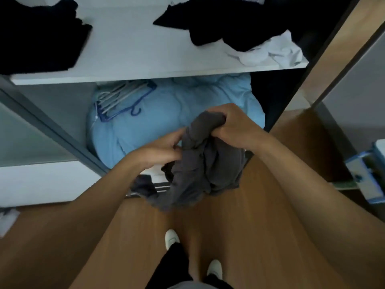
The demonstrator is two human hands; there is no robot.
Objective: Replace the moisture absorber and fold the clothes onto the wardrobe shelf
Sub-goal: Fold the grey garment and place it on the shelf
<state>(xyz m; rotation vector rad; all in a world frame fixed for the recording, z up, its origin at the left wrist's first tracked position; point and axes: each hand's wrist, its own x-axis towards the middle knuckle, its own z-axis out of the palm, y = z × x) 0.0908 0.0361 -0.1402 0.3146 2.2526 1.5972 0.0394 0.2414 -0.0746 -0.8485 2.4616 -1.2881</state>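
Right hand (235,126), centre of frame: fingers curled tight over the bunched top of a crumpled dark grey cloth garment (200,163). Left hand (160,151), just left of it: thumb and fingertips pinching the garment's left edge. Garment hangs loose from both hands in mid-air, in front of the wardrobe opening, lower folds trailing toward the lower centre.

Behind the hands, in the bottom compartment: puffy light blue bedding (166,113), with a bundle of blue and white plastic hangers (123,99) lying on its upper left.

Above that, across the upper frame: flat white wardrobe shelf (135,49). Upper left of it, a squared-off black stack of clothing (37,34). Upper right, a loose heap of black clothes (239,21), its lower edge overlapping a rumpled white garment (270,51) at the shelf's right end.

Lower frame: brown wooden floor (260,205), two white shoes (171,236) at bottom centre. Right edge: blue and white object (373,174), too blurred to identify
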